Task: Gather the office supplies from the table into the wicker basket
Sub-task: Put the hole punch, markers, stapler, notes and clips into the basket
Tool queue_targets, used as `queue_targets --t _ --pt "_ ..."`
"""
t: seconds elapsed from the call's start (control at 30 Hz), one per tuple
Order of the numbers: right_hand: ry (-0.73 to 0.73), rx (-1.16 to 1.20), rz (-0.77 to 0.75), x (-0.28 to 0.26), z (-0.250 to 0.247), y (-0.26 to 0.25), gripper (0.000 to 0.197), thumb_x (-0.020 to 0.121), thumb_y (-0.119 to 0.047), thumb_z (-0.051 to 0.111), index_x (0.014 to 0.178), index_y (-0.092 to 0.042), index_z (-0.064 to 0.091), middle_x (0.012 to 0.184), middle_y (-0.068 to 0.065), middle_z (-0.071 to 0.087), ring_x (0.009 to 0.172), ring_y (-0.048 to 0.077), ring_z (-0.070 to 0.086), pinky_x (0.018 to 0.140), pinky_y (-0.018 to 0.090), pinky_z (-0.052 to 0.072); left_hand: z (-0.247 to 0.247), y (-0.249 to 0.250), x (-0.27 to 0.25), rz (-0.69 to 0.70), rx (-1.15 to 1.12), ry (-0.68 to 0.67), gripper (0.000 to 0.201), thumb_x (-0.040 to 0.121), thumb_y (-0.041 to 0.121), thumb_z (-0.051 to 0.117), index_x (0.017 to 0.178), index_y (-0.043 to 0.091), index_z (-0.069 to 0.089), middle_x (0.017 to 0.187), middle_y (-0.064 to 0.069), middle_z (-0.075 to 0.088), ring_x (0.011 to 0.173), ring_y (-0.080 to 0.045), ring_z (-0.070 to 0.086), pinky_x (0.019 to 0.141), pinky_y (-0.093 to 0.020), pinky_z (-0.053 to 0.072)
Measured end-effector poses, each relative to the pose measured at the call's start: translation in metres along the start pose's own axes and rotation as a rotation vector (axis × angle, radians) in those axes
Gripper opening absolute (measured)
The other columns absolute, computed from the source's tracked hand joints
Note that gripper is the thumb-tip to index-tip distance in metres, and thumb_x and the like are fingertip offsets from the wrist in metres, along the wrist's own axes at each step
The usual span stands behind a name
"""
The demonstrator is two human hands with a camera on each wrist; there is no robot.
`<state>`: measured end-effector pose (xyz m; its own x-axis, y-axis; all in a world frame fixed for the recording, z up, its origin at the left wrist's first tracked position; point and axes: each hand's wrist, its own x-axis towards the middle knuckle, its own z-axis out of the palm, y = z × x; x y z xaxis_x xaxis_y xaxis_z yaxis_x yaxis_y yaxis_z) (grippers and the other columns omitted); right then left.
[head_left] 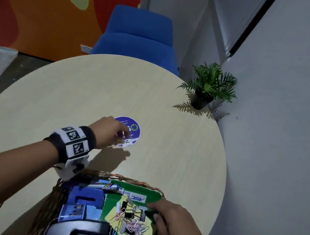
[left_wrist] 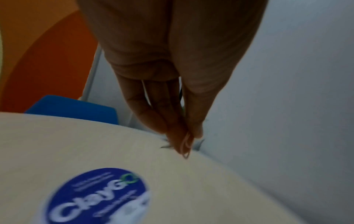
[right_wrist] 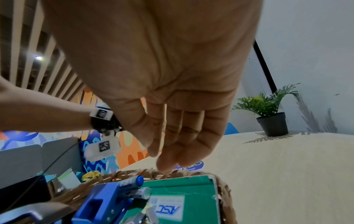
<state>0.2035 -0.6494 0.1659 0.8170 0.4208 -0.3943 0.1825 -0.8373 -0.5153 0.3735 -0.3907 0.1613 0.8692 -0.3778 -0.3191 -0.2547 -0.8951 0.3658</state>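
My left hand is out over the bench, above the round purple sticker, fingertips pinching a pinkish paper clip clear of the surface. Right hand rests over the wicker basket at the near edge, fingers relaxed, holding nothing, on the green box w/ clips & marker inside.

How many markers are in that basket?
2: a blue-capped marker and a white-capped marker, side by side at the wicker basket's far end, above the green booklet. Others may be hidden.
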Motion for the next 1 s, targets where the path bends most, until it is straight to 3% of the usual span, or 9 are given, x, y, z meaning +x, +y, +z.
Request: queue_targets --t 0.07,0.13,0.33,0.53,0.6,0.7,0.8,0.9,1.0 --pt "0.019 0.028 0.012 -0.004 0.003 -0.003 0.038 0.092 -0.031 0.039 0.127 -0.038 0.051 0.125 -0.011 0.061 0.111 0.013 0.057 0.09 0.03 0.045 0.001 0.023 -0.031 0.063 -0.168 -0.01 0.004 0.084 0.025 0.067 0.087 0.024 0.067 0.07 0.006 0.072 0.06 0.0 0.064 0.077 -0.025 0.051" --pt "0.053 0.044 0.026 -0.008 0.005 -0.006 0.037 0.092 -0.031 0.041 0.127 -0.038 0.051 0.124 -0.012 0.061 0.111 0.011 0.056 0.09 0.029 0.045 0.01 0.045 -0.061 0.122 -0.27 -0.06 0.005 0.081 0.028 0.07 0.079 0.027 0.065 0.066 0.007 0.072 0.061 -0.003 0.066 0.073 -0.024 0.051" --pt "0.174 0.079 0.071 -0.031 0.01 -0.005 0.034 0.092 -0.03 0.04 0.12 -0.033 0.058 0.117 -0.016 0.063 0.102 0.006 0.058 0.084 0.025 0.047 0.051 0.067 -0.102 0.301 -0.205 -0.195 0.016 0.089 0.033 0.056 0.096 0.028 0.068 0.091 0.007 0.075 0.079 -0.003 0.065 0.073 -0.017 0.044" --pt "0.233 0.284 0.26 -0.08 0.035 0.001 0.029 0.087 -0.029 0.049 0.108 -0.046 0.059 0.094 -0.022 0.067 0.083 0.0 0.063 0.075 0.019 0.053 0.045 0.035 -0.092 0.305 -0.032 -0.003 0.033 0.086 0.044 0.046 0.108 0.03 0.067 0.105 0.01 0.072 0.097 -0.013 0.065 0.082 -0.025 0.048" --pt "0.146 0.385 0.35 -0.097 0.055 0.003 0.025 0.085 -0.038 0.051 0.107 -0.05 0.05 0.093 -0.021 0.067 0.09 -0.005 0.064 0.082 0.015 0.051 0.042 0.014 -0.083 0.261 0.004 0.036 0.042 0.083 0.051 0.041 0.112 0.029 0.064 0.114 0.009 0.066 0.106 -0.014 0.061 0.089 -0.03 0.049" --pt "0.001 0.492 0.462 -0.114 0.097 0.01 0.034 0.084 -0.049 0.06 0.115 -0.042 0.048 0.104 -0.008 0.07 0.108 0.0 0.061 0.106 0.027 0.043 0.041 -0.018 -0.072 0.138 0.119 -0.043 0.043 0.088 0.049 0.05 0.124 0.026 0.057 0.13 0.004 0.057 0.118 -0.018 0.055 0.097 -0.033 0.045" --pt "-0.031 0.67 0.507 -0.119 0.115 -0.007 0.044 0.082 -0.054 0.063 0.119 -0.033 0.053 0.098 0.002 0.065 0.113 0.021 0.06 0.108 0.04 0.04 0.046 -0.036 -0.069 0.084 0.116 -0.196 0.039 0.092 0.044 0.05 0.127 0.027 0.056 0.128 0.002 0.062 0.113 -0.016 0.06 0.097 -0.031 0.045" --pt "-0.021 0.87 0.535 -0.112 0.119 -0.017 0.032 0.089 -0.032 0.06 0.115 -0.016 0.05 0.084 0.001 0.062 0.086 0.015 0.068 0.08 0.03 0.057 0.055 -0.04 -0.07 0.116 0.112 -0.257 0.029 0.097 0.033 0.046 0.121 0.03 0.062 0.118 0.001 0.069 0.106 -0.018 0.063 0.09 -0.028 0.046" --pt "0.054 0.92 0.576 -0.103 0.126 -0.009 0.012 0.096 -0.012 0.052 0.107 -0.009 0.048 0.079 0.004 0.063 0.058 0.007 0.063 0.058 0.022 0.051 0.06 -0.044 -0.071 0.098 0.132 -0.204 0.028 0.095 0.023 0.048 0.117 0.03 0.064 0.112 -0.003 0.072 0.102 -0.023 0.065 0.087 -0.029 0.046"
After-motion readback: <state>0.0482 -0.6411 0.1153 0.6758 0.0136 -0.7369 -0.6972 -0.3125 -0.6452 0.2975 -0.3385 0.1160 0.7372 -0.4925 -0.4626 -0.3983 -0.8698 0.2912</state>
